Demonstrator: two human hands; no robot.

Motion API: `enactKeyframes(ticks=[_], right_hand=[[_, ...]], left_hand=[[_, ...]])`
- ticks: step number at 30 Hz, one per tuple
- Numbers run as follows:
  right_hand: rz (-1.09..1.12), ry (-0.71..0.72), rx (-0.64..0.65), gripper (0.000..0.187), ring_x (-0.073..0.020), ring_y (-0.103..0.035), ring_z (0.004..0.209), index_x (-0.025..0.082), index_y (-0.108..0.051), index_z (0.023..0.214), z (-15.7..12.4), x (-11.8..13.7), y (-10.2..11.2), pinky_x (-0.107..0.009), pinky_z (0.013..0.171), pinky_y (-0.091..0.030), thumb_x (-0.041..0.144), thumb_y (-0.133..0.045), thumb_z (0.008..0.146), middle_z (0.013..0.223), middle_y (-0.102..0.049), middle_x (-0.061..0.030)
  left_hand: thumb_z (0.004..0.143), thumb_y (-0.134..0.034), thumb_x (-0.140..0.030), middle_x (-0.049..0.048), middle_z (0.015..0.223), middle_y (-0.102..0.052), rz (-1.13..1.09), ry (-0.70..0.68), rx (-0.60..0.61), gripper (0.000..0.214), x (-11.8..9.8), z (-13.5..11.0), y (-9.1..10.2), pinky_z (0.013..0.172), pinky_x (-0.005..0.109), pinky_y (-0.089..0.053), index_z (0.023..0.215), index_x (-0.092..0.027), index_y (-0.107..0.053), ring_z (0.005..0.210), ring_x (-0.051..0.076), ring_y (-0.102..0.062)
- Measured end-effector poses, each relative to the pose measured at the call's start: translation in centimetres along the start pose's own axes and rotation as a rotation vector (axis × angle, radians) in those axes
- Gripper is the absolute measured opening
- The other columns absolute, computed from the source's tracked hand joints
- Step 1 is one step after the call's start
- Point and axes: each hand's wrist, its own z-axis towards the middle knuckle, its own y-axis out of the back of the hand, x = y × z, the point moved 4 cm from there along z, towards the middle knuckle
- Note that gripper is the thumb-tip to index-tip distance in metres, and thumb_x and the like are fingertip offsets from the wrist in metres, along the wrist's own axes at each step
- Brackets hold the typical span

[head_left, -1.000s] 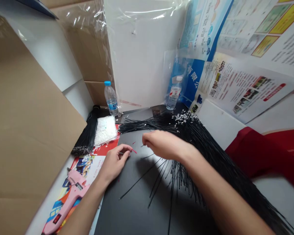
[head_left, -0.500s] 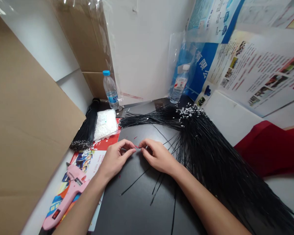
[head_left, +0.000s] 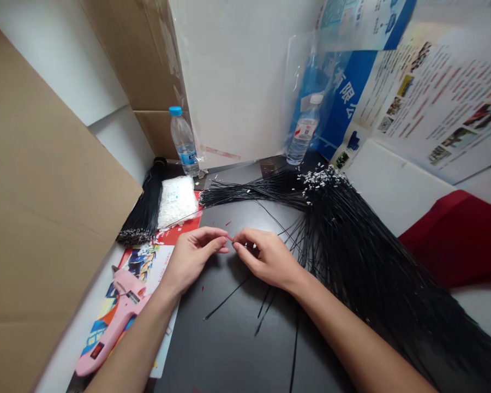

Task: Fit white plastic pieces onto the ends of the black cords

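My left hand (head_left: 194, 255) and my right hand (head_left: 265, 255) meet fingertip to fingertip over a black mat (head_left: 233, 349). Between them sits a tiny red piece (head_left: 230, 238), pinched by my left fingers. My right fingers pinch the end of a thin black wire (head_left: 245, 281) that trails toward me across the mat. A big fan of black wires (head_left: 372, 267) with white tips lies to the right of my right hand. A second bundle of black wires (head_left: 245, 192) lies across the back.
A pink glue gun (head_left: 114, 322) lies on a colourful printed sheet at the left. A bag of white bits (head_left: 175, 201) and a tied black bundle (head_left: 145, 210) sit behind it. Two water bottles (head_left: 183, 141) (head_left: 305, 136) stand at the back. Cardboard (head_left: 45, 207) walls the left; red cloth (head_left: 454, 234) lies right.
My right hand drew back from the wire fan with one wire and came to meet my left hand. Both hands now touch at the red piece. The view tilted down slightly.
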Motion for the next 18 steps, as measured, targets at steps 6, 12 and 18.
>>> enactKeyframes(ticks=[6, 12, 18], right_hand=[[0.133, -0.022, -0.034, 0.013, -0.0072, -0.052, 0.06, 0.018, -0.065, 0.087, 0.03, 0.29, 0.24, -0.019, 0.058, -0.038, 0.023, -0.056, 0.093, 0.07, -0.064, 0.0029], [0.248, -0.053, -0.02, 0.014, -0.0076, -0.054, 0.061, 0.017, -0.065, 0.09, -0.32, 0.73, 0.12, -0.017, 0.055, -0.039, 0.025, -0.055, 0.094, 0.072, -0.065, 0.0016], [0.346, -0.024, -0.051, 0.005, -0.0061, -0.051, 0.056, 0.017, -0.063, 0.085, -0.32, 1.01, 0.09, -0.017, 0.053, -0.038, 0.02, -0.059, 0.088, 0.07, -0.066, 0.0023]], left_hand=[[0.059, -0.091, -0.04, -0.0003, 0.071, -0.07, -0.063, 0.09, 0.069, 0.034, -0.02, -0.27, -0.18, 0.068, 0.027, -0.057, 0.075, -0.016, -0.072, 0.063, 0.013, -0.066], [0.058, -0.091, -0.044, -0.0021, 0.07, -0.066, -0.087, 0.072, 0.132, 0.04, -0.24, -0.36, -0.69, 0.064, 0.027, -0.057, 0.07, -0.016, -0.065, 0.058, 0.011, -0.063], [0.068, -0.088, -0.036, 0.0001, 0.076, -0.072, -0.113, 0.014, 0.19, 0.034, 0.0, -0.48, -0.93, 0.068, 0.024, -0.054, 0.068, -0.016, -0.061, 0.065, 0.011, -0.068]])
